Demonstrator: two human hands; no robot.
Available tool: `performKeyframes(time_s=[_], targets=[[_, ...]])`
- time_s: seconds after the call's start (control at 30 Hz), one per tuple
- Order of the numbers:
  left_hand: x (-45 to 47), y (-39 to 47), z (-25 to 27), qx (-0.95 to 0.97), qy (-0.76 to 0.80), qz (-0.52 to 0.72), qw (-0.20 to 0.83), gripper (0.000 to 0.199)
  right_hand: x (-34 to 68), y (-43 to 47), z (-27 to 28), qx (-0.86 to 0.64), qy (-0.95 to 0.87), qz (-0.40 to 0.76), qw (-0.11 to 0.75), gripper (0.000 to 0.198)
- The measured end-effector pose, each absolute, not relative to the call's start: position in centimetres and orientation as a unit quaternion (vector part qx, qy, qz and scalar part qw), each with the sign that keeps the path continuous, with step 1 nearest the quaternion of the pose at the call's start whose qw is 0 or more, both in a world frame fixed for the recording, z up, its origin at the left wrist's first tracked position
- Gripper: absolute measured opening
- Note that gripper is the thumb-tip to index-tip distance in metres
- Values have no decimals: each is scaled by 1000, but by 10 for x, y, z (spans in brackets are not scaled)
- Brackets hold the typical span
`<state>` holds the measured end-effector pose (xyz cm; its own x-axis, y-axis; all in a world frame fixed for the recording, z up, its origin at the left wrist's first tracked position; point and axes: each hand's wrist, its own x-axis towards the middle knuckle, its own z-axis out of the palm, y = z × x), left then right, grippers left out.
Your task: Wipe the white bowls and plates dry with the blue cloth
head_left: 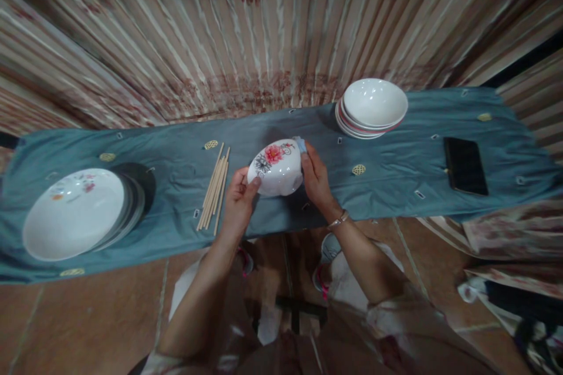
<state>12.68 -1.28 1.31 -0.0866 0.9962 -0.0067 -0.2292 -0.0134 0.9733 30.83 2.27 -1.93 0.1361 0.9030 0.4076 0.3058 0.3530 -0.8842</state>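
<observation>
Over the middle of the table I hold a white bowl (281,179) tipped on its side, its outer wall with red and grey flowers facing up. My left hand (241,192) grips the bowl's left edge, thumb on the outside. At the right rim, my right hand (315,173) presses a light blue cloth (301,144) against the bowl; most of the cloth is hidden. Just left of my left hand lie several wooden chopsticks (215,187), loosely bunched. The bowl's inside is turned away from view.
A stack of plates (74,214) stands at the left end of the teal-covered table (176,152). Several stacked bowls (375,104) sit at the back right. A dark phone-like slab (466,166) lies farther right. Pleated curtains (264,41) hang behind.
</observation>
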Motion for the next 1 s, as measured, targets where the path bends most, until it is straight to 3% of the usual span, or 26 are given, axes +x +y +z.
performKeyframes(time_s=[0.47,0.6,1.0], targets=[[125,-17,11,432,440,555,559,37,317,22,4,-486,-664,201,531,51],[123,-15,14,445,459,574,512,49,311,20,9,-469,-698,191,507,51],[123,-13,23,479,474,575,465,40,307,22,-4,-467,-683,229,512,55]])
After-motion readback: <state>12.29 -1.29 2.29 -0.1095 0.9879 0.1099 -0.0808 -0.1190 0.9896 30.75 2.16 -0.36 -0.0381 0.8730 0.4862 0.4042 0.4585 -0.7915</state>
